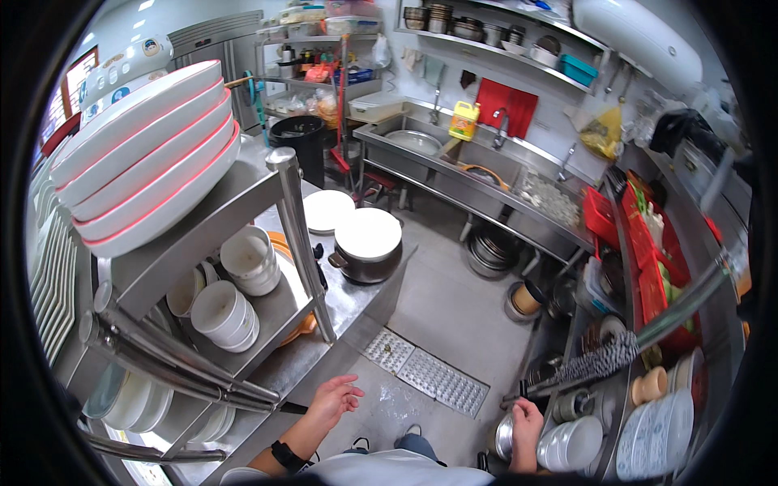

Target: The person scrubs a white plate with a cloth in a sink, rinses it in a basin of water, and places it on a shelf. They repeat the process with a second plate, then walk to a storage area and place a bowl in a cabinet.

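Curled at lower right, the right hand (pixel 527 423) has its fingers bent in around the base of a small black stub (pixel 523 387), which stands just past its fingertips at 12 o'clock; whether the fingers truly pinch it I cannot tell. A metal pot (pixel 503 437) is just beside that hand at 8 o'clock, and stacked bowls (pixel 572 444) are near it at 4 o'clock. From 1 to 2 o'clock a pole (pixel 689 304) slants away, with a shaggy grey band (pixel 601 358) along it; this stands between the hand and the red baskets (pixel 646 219) farther off at 1 o'clock.

The left hand (pixel 334 402) is in the air above the floor (pixel 454 292), palm inward, fingers loosely spread. Close at 10 o'clock, the steel rails of a rack (pixel 301 243) bar the way to the white cups (pixel 225 314) on its shelf. Large red-rimmed dishes (pixel 146 162) are piled on top at 11 o'clock. Past that hand, at 12 o'clock, a dark pot (pixel 374 270) topped with a white disc (pixel 369 233) sits on the bench (pixel 356 300). A grate (pixel 425 371) lies in the floor at 2 o'clock. Farther, at 1 o'clock, is the sink (pixel 482 160), with a yellow jug (pixel 463 121) at its back.
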The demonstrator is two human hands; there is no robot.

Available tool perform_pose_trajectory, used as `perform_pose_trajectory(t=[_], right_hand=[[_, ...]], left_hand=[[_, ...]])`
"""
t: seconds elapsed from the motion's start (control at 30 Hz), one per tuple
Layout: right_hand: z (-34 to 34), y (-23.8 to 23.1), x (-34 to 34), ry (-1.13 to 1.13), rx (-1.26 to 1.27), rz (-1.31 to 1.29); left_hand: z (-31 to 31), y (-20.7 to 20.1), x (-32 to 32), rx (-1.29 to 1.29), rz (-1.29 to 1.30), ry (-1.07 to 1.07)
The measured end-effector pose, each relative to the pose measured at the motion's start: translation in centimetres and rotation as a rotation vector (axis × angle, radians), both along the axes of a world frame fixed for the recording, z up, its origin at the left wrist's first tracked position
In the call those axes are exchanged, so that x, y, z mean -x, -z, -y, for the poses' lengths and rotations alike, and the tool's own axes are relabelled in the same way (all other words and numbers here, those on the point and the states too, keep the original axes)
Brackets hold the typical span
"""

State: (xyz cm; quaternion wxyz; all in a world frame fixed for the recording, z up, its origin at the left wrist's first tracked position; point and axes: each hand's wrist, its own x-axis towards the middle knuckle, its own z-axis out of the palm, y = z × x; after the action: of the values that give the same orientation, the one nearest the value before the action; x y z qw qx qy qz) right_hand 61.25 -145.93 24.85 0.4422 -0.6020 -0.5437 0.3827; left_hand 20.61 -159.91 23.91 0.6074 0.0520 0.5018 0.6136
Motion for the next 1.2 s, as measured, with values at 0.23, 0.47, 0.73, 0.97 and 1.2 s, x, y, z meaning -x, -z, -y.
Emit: perform_pose_trajectory(t=[0.23,0.47,0.73,0.97,1.2], right_hand=[[-13.8,0.5,1.8,-0.086,0.015,-0.017],[-25.4,0.7,11.7,-0.449,0.119,0.046],[-32.7,2.7,26.2,-0.728,0.286,0.075],[-40.1,4.4,37.6,-0.862,0.347,-0.05],[-49.1,8.0,46.4,-0.881,0.321,0.131]], left_hand=[[-8.1,0.7,-0.1,0.003,0.04,-0.121],[-15.0,-0.3,-0.3,-0.015,0.058,-0.285],[-22.7,0.9,5.6,-0.008,0.054,-0.504],[-30.3,3.9,12.4,0.134,-0.037,-0.739],[-36.7,6.2,17.6,0.199,-0.123,-1.024]])
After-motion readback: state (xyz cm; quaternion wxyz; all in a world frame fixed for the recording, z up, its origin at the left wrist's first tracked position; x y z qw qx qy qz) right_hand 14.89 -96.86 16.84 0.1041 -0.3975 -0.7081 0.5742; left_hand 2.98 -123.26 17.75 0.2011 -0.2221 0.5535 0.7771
